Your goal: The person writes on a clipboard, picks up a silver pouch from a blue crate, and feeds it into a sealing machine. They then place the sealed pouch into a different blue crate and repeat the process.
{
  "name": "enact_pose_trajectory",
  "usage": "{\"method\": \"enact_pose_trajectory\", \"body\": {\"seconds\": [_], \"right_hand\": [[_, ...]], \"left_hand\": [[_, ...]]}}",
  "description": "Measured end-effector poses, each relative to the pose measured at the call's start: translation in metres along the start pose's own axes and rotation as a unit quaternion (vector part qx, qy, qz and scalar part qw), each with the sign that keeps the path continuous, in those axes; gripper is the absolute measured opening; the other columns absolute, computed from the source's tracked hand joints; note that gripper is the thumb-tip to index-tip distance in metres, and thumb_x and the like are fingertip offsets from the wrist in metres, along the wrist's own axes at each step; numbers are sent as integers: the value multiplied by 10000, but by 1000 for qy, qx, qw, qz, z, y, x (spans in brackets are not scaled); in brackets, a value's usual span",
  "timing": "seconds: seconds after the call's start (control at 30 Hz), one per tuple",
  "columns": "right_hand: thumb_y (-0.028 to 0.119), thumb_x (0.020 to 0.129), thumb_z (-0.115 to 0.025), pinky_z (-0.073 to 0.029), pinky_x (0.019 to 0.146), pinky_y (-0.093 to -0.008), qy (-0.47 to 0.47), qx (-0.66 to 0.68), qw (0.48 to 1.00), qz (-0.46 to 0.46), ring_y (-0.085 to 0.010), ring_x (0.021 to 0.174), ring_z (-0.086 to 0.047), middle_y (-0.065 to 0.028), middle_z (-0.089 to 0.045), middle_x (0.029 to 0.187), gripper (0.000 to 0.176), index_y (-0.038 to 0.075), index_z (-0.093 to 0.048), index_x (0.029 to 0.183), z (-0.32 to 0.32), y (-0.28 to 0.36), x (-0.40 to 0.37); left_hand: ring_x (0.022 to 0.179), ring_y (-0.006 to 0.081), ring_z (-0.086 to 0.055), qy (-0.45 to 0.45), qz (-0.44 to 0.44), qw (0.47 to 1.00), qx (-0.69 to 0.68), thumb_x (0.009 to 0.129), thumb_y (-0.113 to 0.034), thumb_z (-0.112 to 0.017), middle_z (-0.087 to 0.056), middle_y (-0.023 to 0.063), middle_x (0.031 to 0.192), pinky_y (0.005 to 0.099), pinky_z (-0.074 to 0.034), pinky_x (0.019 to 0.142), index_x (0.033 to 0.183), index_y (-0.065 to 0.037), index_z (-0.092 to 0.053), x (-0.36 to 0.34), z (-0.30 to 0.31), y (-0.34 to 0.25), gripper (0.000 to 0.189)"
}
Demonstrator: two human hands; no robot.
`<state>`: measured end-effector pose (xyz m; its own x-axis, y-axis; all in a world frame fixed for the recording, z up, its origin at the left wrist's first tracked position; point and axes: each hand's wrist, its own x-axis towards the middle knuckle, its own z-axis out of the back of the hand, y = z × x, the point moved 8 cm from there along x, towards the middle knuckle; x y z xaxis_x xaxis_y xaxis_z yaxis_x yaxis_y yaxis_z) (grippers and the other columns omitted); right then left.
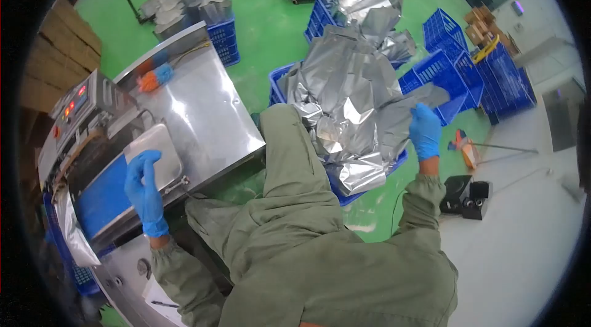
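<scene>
My left hand (145,188), in a blue glove, is over the edge of a square metal plate (161,153) beside the blue belt (101,196) of a sealing machine. Its fingers are stretched out and hold nothing. On the right, my right hand (426,135), also gloved in blue, is closed at the upper edge of a silver foil bag (400,119). The fingertips are partly hidden from me. That bag leans out of a heap of upright foil bags (345,87) packed in a blue crate (346,199) by my knee.
The machine's control box (77,102) shows red digits. An orange and blue brush (155,78) lies on the steel table (197,96). More filled crates (223,40) stand behind, with blue crates (505,84) at right. A black speaker-like box (466,196) sits near the wall.
</scene>
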<state>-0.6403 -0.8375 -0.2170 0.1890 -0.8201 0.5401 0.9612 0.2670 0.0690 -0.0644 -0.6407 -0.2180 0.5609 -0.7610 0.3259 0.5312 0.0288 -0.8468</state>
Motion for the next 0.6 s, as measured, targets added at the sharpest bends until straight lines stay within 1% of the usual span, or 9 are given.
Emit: {"method": "enact_pose_trajectory", "body": {"seconds": [0.07,0.1,0.17,0.23,0.33,0.4,0.5,0.53,0.6], "right_hand": [[53,768,-558,-444,593,-427,-8,-31,996,87,-362,686,-564,-170,-565,725,87,41,-568,854,49,51,23],[53,768,-558,-444,593,-427,-10,-27,995,92,-362,686,-564,-170,-565,725,87,41,-568,854,72,74,35],[19,728,-590,-446,589,-415,-56,31,979,194,-352,648,-543,-140,-545,700,166,43,-564,890,123,135,52],[12,716,-607,-452,586,-395,-68,52,965,246,-340,643,-549,-130,-552,709,191,42,-564,900,162,189,62],[12,704,-633,-462,581,-349,-94,132,931,327,-313,641,-568,-116,-571,732,215,44,-572,908,190,245,67],[12,707,-642,-469,585,-295,-83,224,904,355,-272,655,-602,-110,-604,767,195,60,-604,892,191,275,73],[2,706,-639,-468,580,-302,-64,325,863,380,-262,648,-600,-103,-599,739,161,60,-613,855,180,346,79],[-2,708,-634,-469,584,-310,-1,356,863,360,-269,660,-601,-104,-604,752,169,61,-611,863,167,367,84],[-10,706,-614,-473,601,-343,-57,406,812,416,-287,698,-599,-110,-609,787,204,63,-600,896,152,407,82]], "left_hand": [[916,161,-564,54,6,998,-14,857,-78,-518,-627,73,956,282,-419,832,909,-3,-638,2,-23,-8,151],[918,161,-563,80,4,996,-33,851,-88,-525,-630,71,960,282,-419,830,926,-9,-640,2,-39,-16,158],[927,168,-561,153,-8,986,-66,847,-107,-531,-632,70,991,291,-422,830,971,-30,-646,1,-76,-44,186],[954,170,-560,201,-67,972,-104,853,-137,-540,-624,75,1044,297,-425,830,1032,-45,-633,0,-103,-69,222],[1015,165,-544,215,-88,955,-187,881,-161,-520,-583,85,1141,301,-414,882,1142,-36,-572,7,-118,-94,294],[1056,152,-527,190,-73,958,-204,900,-145,-493,-559,84,1190,300,-400,928,1176,-22,-545,17,-107,-96,307],[1077,142,-513,104,-87,977,-162,908,-156,-493,-545,71,1206,292,-393,939,1237,-16,-496,34,-59,-79,358],[1070,153,-513,49,-75,982,-169,905,-195,-509,-559,85,1185,303,-399,921,1231,-32,-511,40,-37,-65,364],[984,139,-542,-30,-36,980,-191,896,-221,-550,-594,90,1106,287,-430,858,1170,-24,-560,38,15,-55,338]]}}
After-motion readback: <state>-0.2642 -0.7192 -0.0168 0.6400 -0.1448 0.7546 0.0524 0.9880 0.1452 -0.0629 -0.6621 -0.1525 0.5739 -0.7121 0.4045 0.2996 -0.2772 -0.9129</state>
